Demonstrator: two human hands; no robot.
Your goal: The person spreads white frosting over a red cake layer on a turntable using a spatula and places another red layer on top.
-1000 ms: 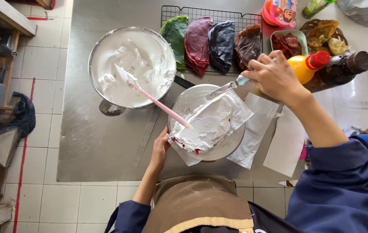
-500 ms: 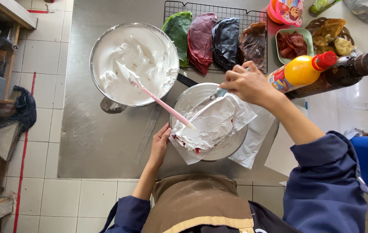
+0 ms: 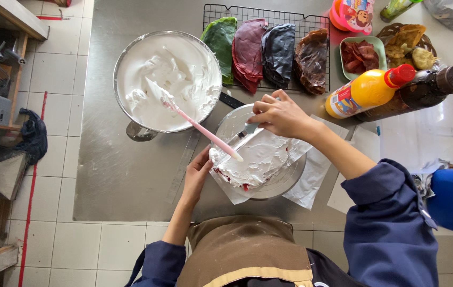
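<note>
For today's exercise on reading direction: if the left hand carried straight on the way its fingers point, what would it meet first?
The left hand points up and slightly right, its fingers at the edge of the cream-covered cake. It would likely meet the cake first, then perhaps the pink spatula handle, though depth is unclear.

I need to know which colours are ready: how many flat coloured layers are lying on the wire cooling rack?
4, side by side on the rack: green layer at the left end, then red layer, black layer, and brown layer rightmost. They overlap, so more may be hidden underneath.
</note>
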